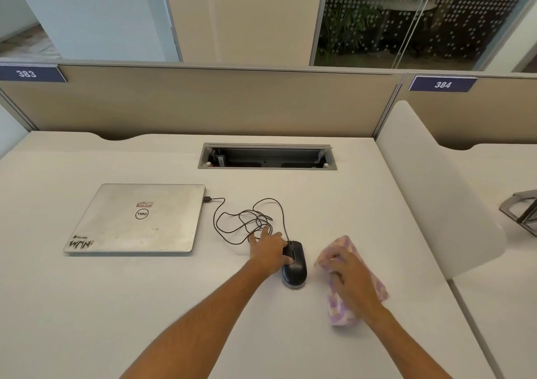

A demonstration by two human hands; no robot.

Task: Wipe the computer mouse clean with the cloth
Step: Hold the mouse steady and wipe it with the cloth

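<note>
Left hand (268,250): arm extended, fingers spread flat on desk (145,306), thumb touching black mouse (295,263) at desk centre. Right hand (348,277): palm down, fingers curled gripping pink-purple cloth (343,310), just right of mouse, apart from it

We note a white desk (116,306) with a recessed cable tray (267,157) at its 12 o'clock. A closed silver laptop (136,218) lies flat at 10 o'clock. A black mouse (295,268) sits near centre, its cable (247,221) looped loosely on the desk toward the laptop. A pink-and-white cloth (343,311) rests at 3 o'clock of the mouse, apart from it.
</note>
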